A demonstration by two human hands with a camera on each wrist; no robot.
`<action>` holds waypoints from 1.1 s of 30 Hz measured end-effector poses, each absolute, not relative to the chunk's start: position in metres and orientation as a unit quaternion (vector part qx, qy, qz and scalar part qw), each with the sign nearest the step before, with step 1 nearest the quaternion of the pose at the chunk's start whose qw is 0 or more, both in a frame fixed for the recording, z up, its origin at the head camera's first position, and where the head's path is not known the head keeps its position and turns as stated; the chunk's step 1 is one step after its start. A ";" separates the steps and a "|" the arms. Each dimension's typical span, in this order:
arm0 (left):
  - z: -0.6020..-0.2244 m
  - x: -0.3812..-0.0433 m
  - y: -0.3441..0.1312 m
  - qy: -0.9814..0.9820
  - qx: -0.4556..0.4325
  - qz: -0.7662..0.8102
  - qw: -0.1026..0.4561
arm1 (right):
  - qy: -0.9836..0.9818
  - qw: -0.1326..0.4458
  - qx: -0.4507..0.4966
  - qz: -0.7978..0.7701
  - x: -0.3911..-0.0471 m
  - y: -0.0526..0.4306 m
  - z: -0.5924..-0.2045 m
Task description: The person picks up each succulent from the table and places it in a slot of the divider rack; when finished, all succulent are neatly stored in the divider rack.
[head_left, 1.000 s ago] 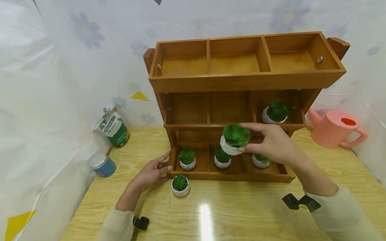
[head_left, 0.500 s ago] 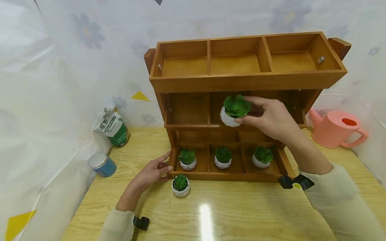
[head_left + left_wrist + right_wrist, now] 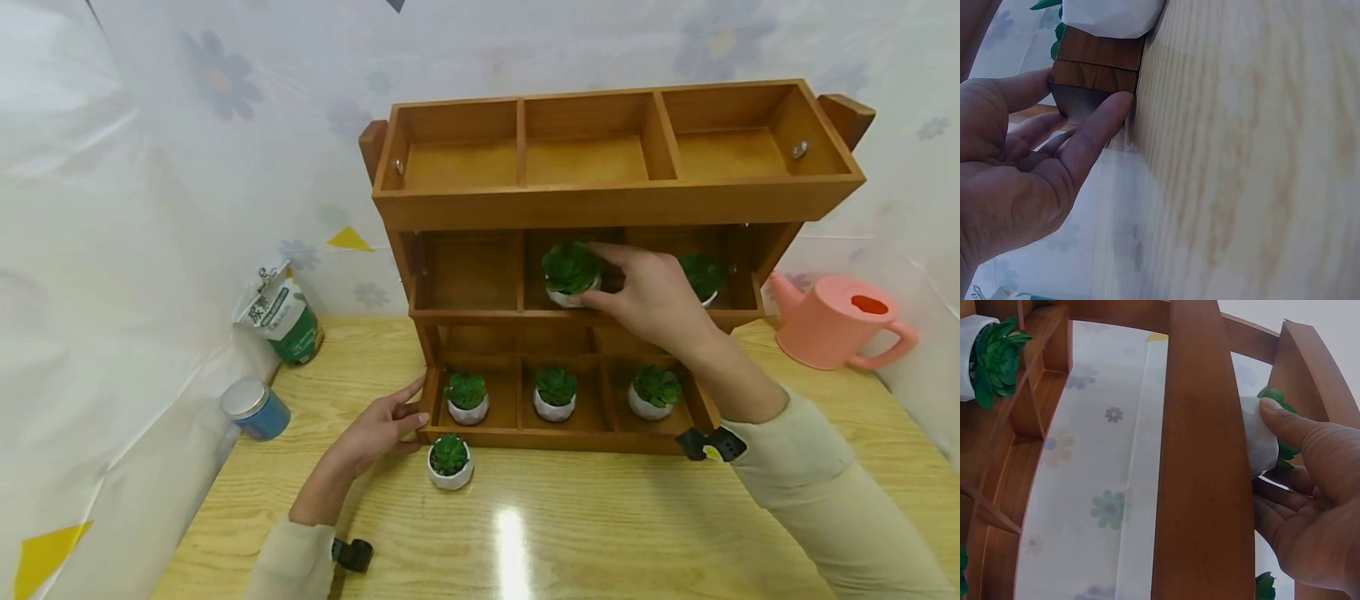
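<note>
My right hand (image 3: 648,292) pinches a small potted succulent (image 3: 572,268) with a white faceted pot, held in the middle compartment of the wooden plant shelf's second tier. In the right wrist view the thumb lies on the white pot (image 3: 1259,440), behind the tier's front board; whether its base touches the floor is hidden. My left hand (image 3: 375,435) holds the lower left corner of the wooden plant shelf (image 3: 615,204); the left wrist view shows its fingers at the corner block (image 3: 1094,69). Beside that corner, another potted succulent (image 3: 450,462) stands on the table.
Three potted succulents, including the middle one (image 3: 555,393), stand in the bottom tier. One more (image 3: 702,277) sits in the second tier's right compartment, partly behind my right hand. A pink watering can (image 3: 836,321) is at right; a blue jar (image 3: 256,409) and a clipped pouch (image 3: 283,318) at left.
My right hand has raised the potted succulent from before the bottom tier to the second tier, then moved it slightly left and into the middle compartment. The left hand stays at the shelf corner.
</note>
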State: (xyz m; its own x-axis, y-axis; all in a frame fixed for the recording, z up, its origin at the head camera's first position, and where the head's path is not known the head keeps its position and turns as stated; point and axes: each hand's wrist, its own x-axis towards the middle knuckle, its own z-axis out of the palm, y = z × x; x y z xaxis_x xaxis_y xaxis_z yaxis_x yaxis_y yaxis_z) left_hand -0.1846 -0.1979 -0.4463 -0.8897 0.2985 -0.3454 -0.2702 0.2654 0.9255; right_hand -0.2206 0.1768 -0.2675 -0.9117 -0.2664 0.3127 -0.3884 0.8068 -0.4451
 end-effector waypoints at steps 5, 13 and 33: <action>-0.446 -0.185 -0.199 0.761 0.011 0.605 0.236 | -0.949 0.105 0.177 0.240 -0.221 0.174 -0.270; -0.448 -0.185 -0.199 0.760 0.014 0.604 0.237 | -0.949 0.104 0.194 0.225 -0.221 0.173 -0.273; -0.448 -0.185 -0.201 0.765 0.033 0.597 0.240 | -0.948 0.113 0.196 0.225 -0.211 0.181 -0.264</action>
